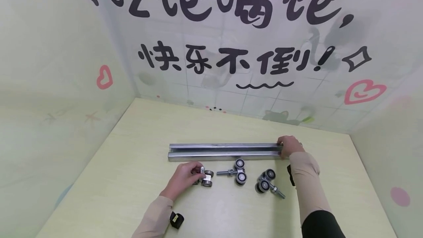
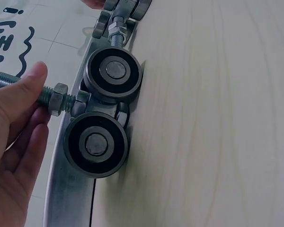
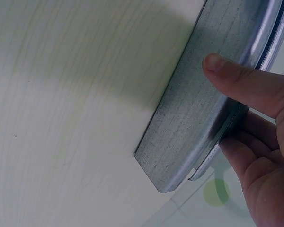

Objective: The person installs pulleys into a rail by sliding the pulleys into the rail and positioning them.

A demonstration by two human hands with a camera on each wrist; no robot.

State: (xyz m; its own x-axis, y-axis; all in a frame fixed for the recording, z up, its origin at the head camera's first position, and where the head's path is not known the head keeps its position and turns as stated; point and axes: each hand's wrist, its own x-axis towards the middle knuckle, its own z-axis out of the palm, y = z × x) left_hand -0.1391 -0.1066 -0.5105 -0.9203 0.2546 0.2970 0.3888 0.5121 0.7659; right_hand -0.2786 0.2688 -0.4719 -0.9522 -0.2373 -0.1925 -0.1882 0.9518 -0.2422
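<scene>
My left hand (image 1: 182,180) pinches the threaded bolt (image 2: 61,100) of a roller trolley between thumb and fingers; its black-and-steel wheels (image 2: 114,70) show large in the left wrist view. In the head view that trolley (image 1: 207,183) is on the table in front of the rail. A long steel channel rail (image 1: 224,154) lies across the table, its slot facing up. At the rail's right end, my right hand (image 1: 290,146) grips it, the thumb on the near side wall (image 3: 189,109) and the fingers at the far side.
A second roller trolley (image 1: 240,172) lies right of the left hand, its bolt pointing left. Further right lies a third trolley (image 1: 264,183), bolt toward the lower right. A printed wall (image 1: 231,94) stands behind the pale table (image 1: 218,216), with side walls left and right.
</scene>
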